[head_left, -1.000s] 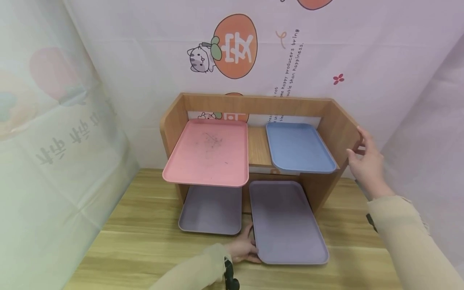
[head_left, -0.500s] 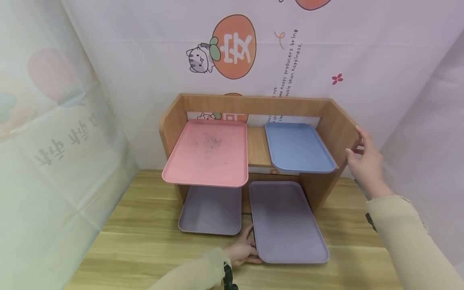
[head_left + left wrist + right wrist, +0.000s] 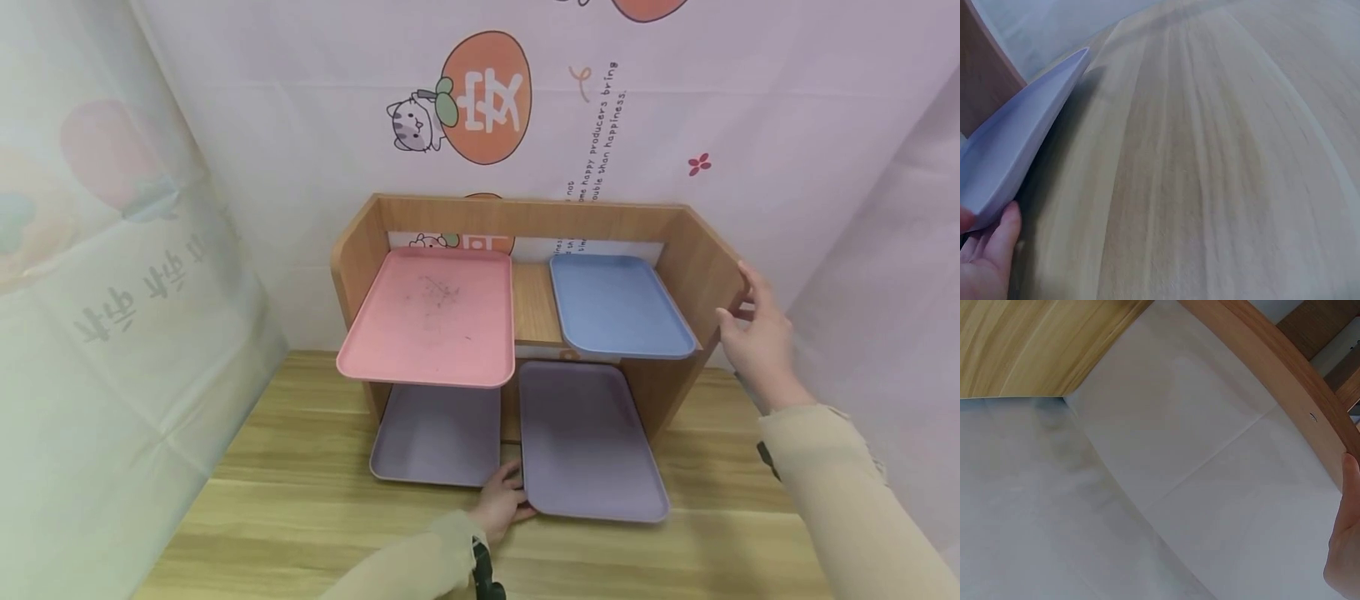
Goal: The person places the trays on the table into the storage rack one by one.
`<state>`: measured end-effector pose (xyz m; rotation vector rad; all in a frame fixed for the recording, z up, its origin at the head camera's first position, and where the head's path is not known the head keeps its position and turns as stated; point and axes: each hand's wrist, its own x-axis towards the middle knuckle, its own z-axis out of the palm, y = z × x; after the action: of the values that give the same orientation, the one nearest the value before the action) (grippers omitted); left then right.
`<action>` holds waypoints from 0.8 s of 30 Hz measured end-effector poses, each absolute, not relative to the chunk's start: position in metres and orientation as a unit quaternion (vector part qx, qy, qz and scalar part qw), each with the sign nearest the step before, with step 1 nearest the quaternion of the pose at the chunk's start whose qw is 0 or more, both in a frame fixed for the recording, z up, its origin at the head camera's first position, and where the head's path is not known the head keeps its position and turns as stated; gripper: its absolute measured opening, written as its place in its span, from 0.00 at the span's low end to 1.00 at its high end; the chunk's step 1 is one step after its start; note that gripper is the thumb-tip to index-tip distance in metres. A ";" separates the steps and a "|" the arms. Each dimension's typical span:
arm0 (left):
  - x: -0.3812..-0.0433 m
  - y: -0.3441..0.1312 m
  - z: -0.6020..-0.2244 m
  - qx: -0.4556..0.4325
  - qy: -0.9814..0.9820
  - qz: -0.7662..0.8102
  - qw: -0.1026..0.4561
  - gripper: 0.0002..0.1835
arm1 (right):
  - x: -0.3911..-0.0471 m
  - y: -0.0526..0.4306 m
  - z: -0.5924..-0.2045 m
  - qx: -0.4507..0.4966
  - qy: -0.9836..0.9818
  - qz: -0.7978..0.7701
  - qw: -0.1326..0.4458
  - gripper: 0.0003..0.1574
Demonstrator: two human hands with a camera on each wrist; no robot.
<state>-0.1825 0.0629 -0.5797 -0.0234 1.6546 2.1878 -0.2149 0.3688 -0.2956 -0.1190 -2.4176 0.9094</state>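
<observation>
My left hand grips the near left corner of a purple-grey tray at the lower right of a wooden two-tier shelf. In the left wrist view, fingers lie under the corner of this tray, which slants above the table. The far part of the tray reaches in below the upper board. My right hand holds the front edge of the shelf's right side panel; in the right wrist view its thumb lies against the wooden edge.
A pink tray with dark marks and a blue tray lie on the upper board, their front edges jutting out. Below the pink one sits another purple-grey tray. The shelf stands on a wood-grain table before printed cloth walls.
The lower right tray has slid back, farther into the shelf, and my left hand has moved along with it. My right hand has stayed on the side panel.
</observation>
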 end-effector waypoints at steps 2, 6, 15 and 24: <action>-0.185 0.065 -0.582 -0.015 0.588 0.788 0.181 0.33 | -0.215 0.369 -0.295 -0.045 -0.900 0.337 0.272 0.44; -0.187 0.066 -0.584 -0.022 0.572 0.800 0.179 0.32 | -0.215 0.370 -0.295 -0.049 -0.904 0.330 0.266 0.44; -0.188 0.071 -0.575 -0.030 0.530 0.830 0.174 0.35 | -0.215 0.370 -0.293 -0.049 -0.903 0.329 0.271 0.44; -0.188 0.070 -0.562 -0.031 0.511 0.838 0.189 0.39 | -0.214 0.370 -0.295 -0.049 -0.904 0.333 0.266 0.44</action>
<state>-0.1876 0.0704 -0.5620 -0.0879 1.4363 2.3573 -0.2144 0.3701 -0.2947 -0.1333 -2.4406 0.8982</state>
